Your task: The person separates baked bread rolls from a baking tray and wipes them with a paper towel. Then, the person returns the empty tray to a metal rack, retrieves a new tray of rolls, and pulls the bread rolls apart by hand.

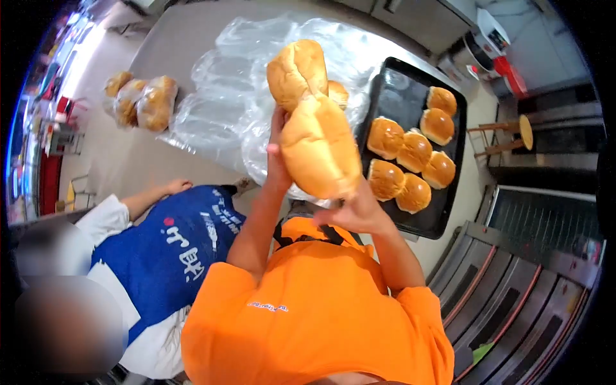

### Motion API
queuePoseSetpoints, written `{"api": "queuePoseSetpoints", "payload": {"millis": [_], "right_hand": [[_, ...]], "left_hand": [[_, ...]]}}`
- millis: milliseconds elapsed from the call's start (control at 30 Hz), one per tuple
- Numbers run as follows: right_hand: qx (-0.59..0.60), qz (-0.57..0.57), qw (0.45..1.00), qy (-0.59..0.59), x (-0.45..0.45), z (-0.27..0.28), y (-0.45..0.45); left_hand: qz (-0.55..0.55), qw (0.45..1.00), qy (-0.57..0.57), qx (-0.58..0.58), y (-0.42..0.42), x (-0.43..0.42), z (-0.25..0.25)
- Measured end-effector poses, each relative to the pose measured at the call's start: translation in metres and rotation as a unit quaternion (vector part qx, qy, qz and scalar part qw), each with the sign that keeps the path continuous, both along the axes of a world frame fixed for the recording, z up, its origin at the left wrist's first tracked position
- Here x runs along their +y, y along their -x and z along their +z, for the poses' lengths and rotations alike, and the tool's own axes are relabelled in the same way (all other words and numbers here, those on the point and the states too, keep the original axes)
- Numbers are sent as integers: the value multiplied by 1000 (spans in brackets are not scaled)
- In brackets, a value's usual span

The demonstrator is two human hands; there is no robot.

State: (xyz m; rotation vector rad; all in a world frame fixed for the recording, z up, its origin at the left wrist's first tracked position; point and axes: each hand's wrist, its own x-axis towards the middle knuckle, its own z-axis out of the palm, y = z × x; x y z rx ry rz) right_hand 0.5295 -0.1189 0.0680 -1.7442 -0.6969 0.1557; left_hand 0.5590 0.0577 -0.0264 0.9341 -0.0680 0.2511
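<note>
The bread I see is a soft golden loaf with smooth, pale-amber sides, held aloft and tilted, its near end coming close to the person's right hand, the left hand at its flank. Beyond it, pressed against its far end, sits a second puffy lobe, creased down its face. It's unwrapped; I can't tell whether the two are joined.
</note>
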Motion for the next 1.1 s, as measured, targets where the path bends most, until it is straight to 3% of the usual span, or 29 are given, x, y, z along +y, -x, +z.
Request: {"api": "queuePoseSetpoints", "payload": {"millis": [33, 67, 100, 133, 200, 267, 300, 400, 467, 567, 600, 633, 667, 700, 733, 800, 867, 900, 933, 1000, 1067, 1100], "right_hand": [[-27, -56, 998, 0, -6, -15, 1], [245, -101, 958, -111, -11, -12, 5], [203, -130, 964, -111, -28, -29, 3], [162, -155, 968, -109, -50, -51, 0], [112, -202, 971, -63, -82, -68, 0], [78, -232, 961, -125, -109, -89, 5], [122, -215, 939, -240, -112, -85, 10], [204, -194, 905, -319, -140, -103, 21], [220, -158, 892, -362, -150, -103, 26], [282, -101, 845, -444, -162, -101, 35], [325, -75, 809, -484, -167, -100, 39], [309, -94, 849, -418, -168, -128, 39], [311, -98, 847, -419, -179, -150, 45], [322, -83, 828, -452, -179, -142, 44], [332, -67, 807, -484, -177, -129, 41], [351, -37, 761, -545, -172, -102, 38], [362, -7, 716, -597, -175, -86, 35], [251, -100, 846, -459, -183, -116, 46], [251, -102, 847, -457, -195, -123, 46], [385, -78, 810, -436, -212, -129, 39], [436, -127, 793, -407, -199, -78, 36], [366, -156, 873, -282, -195, -56, 33]], "left_hand": [[56, 994, -97, -3, -4, -15, 12], [113, 975, -191, -10, -6, -27, 23], [185, 849, -476, -139, -3, -27, 64], [144, 912, -376, -80, 2, -43, 57], [151, 902, -381, -131, 5, -60, 63], [131, 921, -343, -133, 1, -65, 55], [120, 934, -309, -129, -3, -66, 48], [17, 936, -340, -91, -17, -67, 21], [7, 921, -381, -80, -19, -67, -2], [-103, 968, -223, -50, -13, -83, -11], [-108, 968, -224, -47, -11, -86, -16], [-171, 969, -179, 0, -8, -89, -24], [-232, 963, -132, 47, -4, -92, -34], [-274, 954, -92, 83, 1, -96, -57], [-276, 953, -91, 86, 4, -104, -55], [-353, 910, -66, 206, 9, -123, -50], [-377, 903, -43, 202, 11, -128, -50], [-400, 899, -16, 179, 10, -124, -51], [-420, 894, 9, 157, 11, -121, -51], [-421, 895, -7, 146, 4, -118, -52], [-424, 895, -41, 128, 1, -112, -54], [-423, 896, -40, 129, 1, -108, -55]]}}
